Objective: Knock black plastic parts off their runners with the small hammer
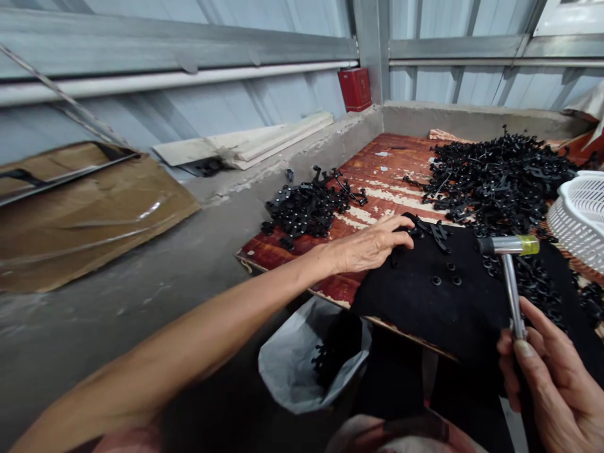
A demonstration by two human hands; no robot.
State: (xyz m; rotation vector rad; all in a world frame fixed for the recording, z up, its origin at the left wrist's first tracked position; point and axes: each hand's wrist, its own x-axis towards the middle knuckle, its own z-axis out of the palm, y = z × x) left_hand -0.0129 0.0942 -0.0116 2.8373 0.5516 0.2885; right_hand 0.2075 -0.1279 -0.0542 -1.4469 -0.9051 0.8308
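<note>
My right hand (550, 371) grips the chromed handle of a small two-faced hammer (510, 277), its head raised over the black mat (425, 308). One hammer face is dark, the other translucent yellow. At the mat's far left corner, my left hand (377, 244) has its fingers curled round a small black plastic part (411, 230); its exact shape is partly hidden. Beside those fingers lie some black linked parts (438, 234). A few round black pieces (435, 280) rest loose on the mat, between the two hands.
A large heap of black parts (500, 176) covers the table's far right, with a smaller heap (306, 211) on its left. A white plastic basket (582, 211) stands at the right. Below the table's front edge (410, 336) hangs an open white sack (287, 371) containing black parts.
</note>
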